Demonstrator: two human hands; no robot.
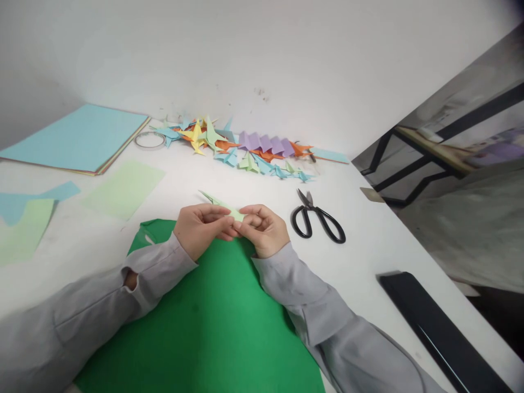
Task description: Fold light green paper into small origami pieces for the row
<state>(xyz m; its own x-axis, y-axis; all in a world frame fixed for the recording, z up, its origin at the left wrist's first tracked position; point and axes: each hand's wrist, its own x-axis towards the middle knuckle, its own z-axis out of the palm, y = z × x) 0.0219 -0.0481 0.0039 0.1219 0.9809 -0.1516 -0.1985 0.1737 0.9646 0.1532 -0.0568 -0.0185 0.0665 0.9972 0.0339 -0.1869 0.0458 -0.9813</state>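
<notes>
Between my two hands is a small piece of folded light green paper [236, 214], with a narrow pointed end sticking out to the upper left. My left hand [200, 226] pinches it from the left, thumb and fingertips pressed together. From the right, my right hand [264, 229] grips the same paper, its fingers curled. Both hands are over the far end of a green cloth [208, 311]. Fingers hide part of the folds. Black-handled scissors [308, 210] lie on the table to the right of my right hand, blades slightly apart.
Folded paper figures [197, 136] in several colours lie along the wall, beside a purple pleated strip [266, 144]. At left are a stack of coloured sheets [77, 136], a tape roll [150, 140], a green sheet [125, 188] and blue scraps [61, 191]. A long black object [438, 333] lies at right.
</notes>
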